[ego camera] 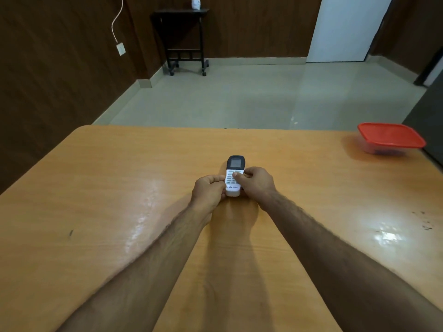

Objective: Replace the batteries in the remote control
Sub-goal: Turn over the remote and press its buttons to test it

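A white remote control (235,164) with a dark screen end and a printed brand name lies face up, pointing away from me, over the middle of the orange wooden table (119,188). My left hand (208,191) grips its lower left side. My right hand (256,183) grips the right side, thumb resting on the buttons. The back of the remote is hidden. No loose batteries are in sight.
A clear plastic box with a red lid (390,138) stands at the table's far right. Beyond the table's far edge is pale floor, with a dark wheeled side table (184,39) against the wall.
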